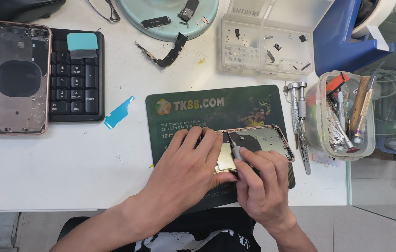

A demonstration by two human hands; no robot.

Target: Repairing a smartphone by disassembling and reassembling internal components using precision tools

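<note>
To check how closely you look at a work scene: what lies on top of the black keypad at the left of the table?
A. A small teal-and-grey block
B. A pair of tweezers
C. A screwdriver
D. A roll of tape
A: a small teal-and-grey block rests on the upper part of the black keypad, beside the stripped phone housing; no tool or tape lies there.

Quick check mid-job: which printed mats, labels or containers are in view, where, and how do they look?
Work mat: table centre, under both hands; dark green rectangle, pale lettering, player picture.
Parts tray: above the mat; clear plastic, compartments, handwritten label strip on its lid.
Tool tub: right of the mat; clear, full of tools.
No screens.
</note>
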